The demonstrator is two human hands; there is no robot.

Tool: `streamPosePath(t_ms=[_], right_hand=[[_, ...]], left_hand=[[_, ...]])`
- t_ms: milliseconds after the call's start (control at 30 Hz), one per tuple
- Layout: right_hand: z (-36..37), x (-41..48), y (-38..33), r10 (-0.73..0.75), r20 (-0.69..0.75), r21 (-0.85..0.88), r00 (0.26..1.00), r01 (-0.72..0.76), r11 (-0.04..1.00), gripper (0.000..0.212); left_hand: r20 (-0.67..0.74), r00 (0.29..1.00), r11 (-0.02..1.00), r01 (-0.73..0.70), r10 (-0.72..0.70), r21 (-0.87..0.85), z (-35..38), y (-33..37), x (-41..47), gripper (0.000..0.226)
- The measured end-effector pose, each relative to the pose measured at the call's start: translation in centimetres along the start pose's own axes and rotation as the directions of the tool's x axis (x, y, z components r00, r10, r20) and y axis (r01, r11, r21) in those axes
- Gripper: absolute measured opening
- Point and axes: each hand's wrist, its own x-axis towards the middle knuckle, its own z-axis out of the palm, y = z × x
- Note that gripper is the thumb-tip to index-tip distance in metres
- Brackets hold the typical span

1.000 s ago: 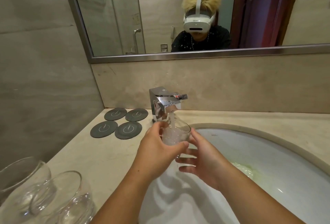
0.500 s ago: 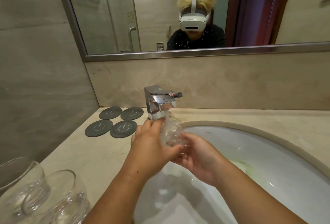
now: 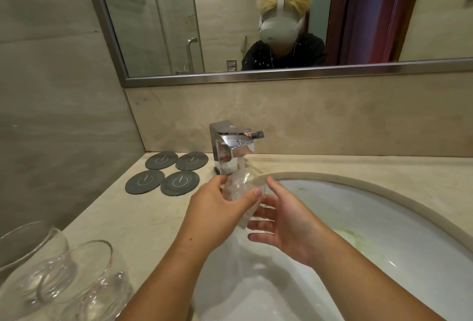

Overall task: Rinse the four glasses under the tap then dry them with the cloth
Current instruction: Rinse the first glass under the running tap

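Right hand (image 3: pixel 289 226) loosened from glass (image 3: pixel 242 187), fingers now spread, gripping nothing, left hand (image 3: pixel 217 215) wrapped round glass just below tap (image 3: pixel 230 146), water running

Beige stone walls (image 3: pixel 64 116), steel-framed mirror (image 3: pixel 217 13), cream marble counter (image 3: pixel 128 218)

The left forearm (image 3: pixel 163 279) and right forearm (image 3: pixel 371 277), both bare, rise from the lower edge toward the tap (image 3: pixel 233 147). The left hand (image 3: pixel 217 209) sits just below the tap's spout, fingers and thumb curled round a glass (image 3: pixel 240 187). The right hand (image 3: pixel 286 223), lower and right of the tap, is spread, fingers straight, palm facing the left hand. Whether it touches the glass is unclear.
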Motion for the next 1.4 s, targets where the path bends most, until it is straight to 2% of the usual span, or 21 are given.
streamPosePath(t_ms=[167, 267, 433, 600, 667, 733, 800, 900, 1000, 1133, 1233, 1333, 1400], right_hand=[[0.0, -0.5, -0.2, 0.007, 0.092, -0.071, 0.996, 0.000, 0.997, 0.057], [0.2, -0.6, -0.1, 0.039, 0.143, -0.076, 0.989, -0.028, 0.997, 0.060], [0.4, -0.6, -0.3, 0.018, 0.171, -0.027, 0.985, -0.013, 1.000, 0.072], [0.1, -0.1, -0.3, -0.137, 0.034, -0.081, 0.990, 0.139, 0.987, 0.078], [-0.3, 0.0, -0.3, -0.183, -0.001, -0.113, 0.983, 0.182, 0.977, 0.069], [-0.6, 0.0, -0.4, -0.212, -0.011, -0.125, 0.977, 0.209, 0.970, 0.065], [-0.9, 0.1, -0.5, -0.237, -0.008, -0.130, 0.972, 0.234, 0.964, 0.060], [-1.1, 0.3, -0.5, -0.264, 0.024, -0.148, 0.964, 0.265, 0.953, 0.053], [-0.9, 0.6, -0.2, -0.255, 0.070, -0.148, 0.964, 0.263, 0.953, 0.062], [-0.7, 1.3, 0.2, -0.229, 0.030, -0.116, 0.973, 0.231, 0.966, 0.060], [-0.6, 1.5, 0.3, -0.247, -0.003, -0.096, 0.969, 0.245, 0.965, 0.057], [-0.5, 1.6, 0.2, -0.284, -0.104, -0.120, 0.953, 0.272, 0.955, 0.053], [-0.7, 1.6, 0.0, -0.363, -0.224, -0.191, 0.904, 0.325, 0.926, 0.051]], left_hand=[[0.038, 0.988, 0.972, 0.154, -0.150, -0.177, 0.1, 0.0, 0.0, 0.078], [0.052, 0.984, 0.968, 0.178, -0.172, -0.174, -0.1, 0.4, -0.2, 0.064], [0.063, 0.984, 0.971, 0.174, -0.166, -0.165, -0.3, 0.7, -0.3, 0.068], [0.106, 0.990, 0.988, 0.105, -0.094, -0.111, -0.3, 0.6, -0.3, 0.075], [0.094, 0.996, 0.998, -0.007, 0.012, -0.056, -0.6, 0.7, -0.3, 0.062], [0.086, 0.984, 0.986, -0.162, 0.158, 0.041, -0.9, 0.7, -0.2, 0.036], [0.140, 0.966, 0.975, -0.221, 0.216, 0.023, -0.9, 0.7, -0.4, 0.015], [0.238, 0.950, 0.980, -0.191, 0.199, -0.058, -0.4, 0.8, -0.6, 0.019], [0.305, 0.929, 0.974, -0.175, 0.211, -0.141, 0.2, 0.8, -0.8, 0.011], [0.330, 0.914, 0.971, -0.207, 0.235, -0.117, 0.8, 0.8, -0.7, 0.016], [0.365, 0.902, 0.969, -0.178, 0.230, -0.170, 0.8, 0.7, -0.7, 0.012], [0.297, 0.936, 0.973, -0.138, 0.189, -0.183, 0.6, 0.6, -0.5, 0.007], [0.215, 0.967, 0.982, -0.107, 0.139, -0.155, 0.5, 0.3, -0.3, 0.007]])
